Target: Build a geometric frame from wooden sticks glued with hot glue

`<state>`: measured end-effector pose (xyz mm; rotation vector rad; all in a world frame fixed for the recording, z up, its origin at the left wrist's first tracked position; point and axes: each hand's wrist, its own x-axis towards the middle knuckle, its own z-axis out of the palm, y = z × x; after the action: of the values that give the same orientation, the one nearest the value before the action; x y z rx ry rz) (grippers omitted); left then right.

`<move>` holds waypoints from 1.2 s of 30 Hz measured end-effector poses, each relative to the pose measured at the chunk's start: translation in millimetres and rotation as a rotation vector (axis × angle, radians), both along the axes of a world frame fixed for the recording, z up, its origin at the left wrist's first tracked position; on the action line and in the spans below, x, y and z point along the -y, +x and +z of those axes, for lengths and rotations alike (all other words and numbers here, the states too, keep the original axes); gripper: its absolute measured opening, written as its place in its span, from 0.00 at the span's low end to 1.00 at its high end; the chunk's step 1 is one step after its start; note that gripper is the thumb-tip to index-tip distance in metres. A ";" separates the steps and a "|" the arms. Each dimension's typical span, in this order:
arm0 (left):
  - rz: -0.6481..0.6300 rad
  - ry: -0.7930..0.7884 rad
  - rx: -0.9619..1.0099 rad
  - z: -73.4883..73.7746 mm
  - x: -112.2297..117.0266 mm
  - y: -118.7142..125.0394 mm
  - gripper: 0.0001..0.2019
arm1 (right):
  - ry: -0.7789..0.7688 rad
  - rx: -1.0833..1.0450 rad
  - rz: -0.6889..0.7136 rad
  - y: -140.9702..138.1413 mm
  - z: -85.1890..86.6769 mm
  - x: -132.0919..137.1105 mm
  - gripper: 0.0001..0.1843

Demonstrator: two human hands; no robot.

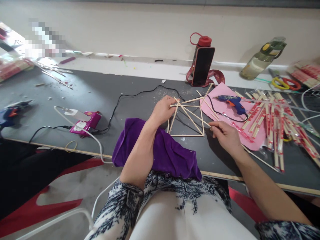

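Note:
A frame of thin wooden chopsticks (pixel 186 135) stands on the grey table in front of me, its sticks joined at the corners. My left hand (pixel 163 109) pinches its upper left corner, where several sticks meet. Between the thumb and fingers of my right hand (pixel 224 134) is the end of a single chopstick (pixel 196 116), which slants up to that same corner. Whether its far end is fixed there I cannot tell. Below my left forearm a purple cloth (pixel 172 153) lies at the table's front edge. A blue glue gun (pixel 233 102) rests right of the frame on pink paper (pixel 218 91).
Wrapped chopsticks (pixel 268 115) are heaped at right. Behind stand a phone (pixel 203 66), a red-capped bottle (pixel 205 41) and a green bottle (pixel 261 58), near scissors (pixel 280 83). Leftward are a magenta power socket (pixel 87 124), trailing cables and another glue gun (pixel 11 115).

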<state>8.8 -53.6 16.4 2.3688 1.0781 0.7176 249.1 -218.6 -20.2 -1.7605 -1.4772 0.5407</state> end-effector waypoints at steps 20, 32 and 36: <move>-0.027 -0.059 0.041 -1.4 2.9 3.5 0.19 | -0.107 -0.302 -0.011 -7.6 5.7 -15.2 0.16; -0.028 -0.030 -0.011 3.4 5.9 2.5 0.19 | -0.121 -0.313 -0.031 -8.8 -1.7 -18.2 0.17; -0.035 0.002 -0.024 4.6 7.1 2.8 0.19 | -0.133 -0.319 -0.040 -7.5 -2.2 -16.7 0.18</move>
<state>11.6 -60.7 21.0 2.3975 1.0434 0.6800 241.6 -201.9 -22.4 -1.7062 -1.2054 0.8721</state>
